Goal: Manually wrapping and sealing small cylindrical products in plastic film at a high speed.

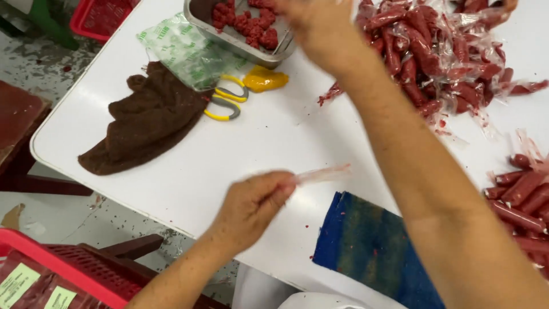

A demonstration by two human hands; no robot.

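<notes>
1. Nearest me, at about 7 o'clock, the rim of a red crate shows, with a packet bearing pale labels lying inside it.
2. At 5 o'clock a blue cloth lies on the white table, just beside my left hand.
3. My left hand sits a little below the middle of the view. Its fingers are pinched on one end of a thin clear plastic sleeve, which sticks out toward 2 o'clock; it is blurred.
4. At 3 o'clock, by the table's right edge, a small heap of filled red sticks lies under my right forearm.
5. At 9 o'clock a brown towel lies crumpled on the table.
6. Just past the towel, toward 11 o'clock, yellow-handled scissors touch a yellow lump and a clear bag with green print.
7. At 12 o'clock a metal tray holds red chunks.
8. My right hand is raised over the tray's right end, at 12 to 1 o'clock. It is blurred, and I cannot tell whether it is clenched or slack.
9. Farthest, at 1 to 2 o'clock, a large pile of red sticks in clear wrap covers the table's corner.
</notes>
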